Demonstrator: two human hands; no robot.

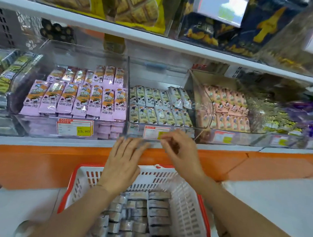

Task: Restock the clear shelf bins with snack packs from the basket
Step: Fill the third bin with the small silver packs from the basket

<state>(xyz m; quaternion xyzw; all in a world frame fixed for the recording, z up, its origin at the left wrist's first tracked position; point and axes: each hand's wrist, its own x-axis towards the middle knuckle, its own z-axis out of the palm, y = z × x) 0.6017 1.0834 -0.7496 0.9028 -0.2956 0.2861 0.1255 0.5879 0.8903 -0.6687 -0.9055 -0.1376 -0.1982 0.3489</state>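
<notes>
Snack basket (108,173) below clear shelf bins (36,124).
White, red-rimmed basket holds rows of grey packs (158,212); the middle bin (135,131) holds cream packs (153,99).

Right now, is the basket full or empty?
Partly full: the basket holds rows of packs low down; its upper walls are bare.

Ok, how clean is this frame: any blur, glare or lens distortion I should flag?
Head view: motion smears the fingers of the left hand and right hand; snack packs in the basket look soft; the top-right price tag is washed out; shelf edge bows from the wide lens; the 15.80 label is legible.
</notes>
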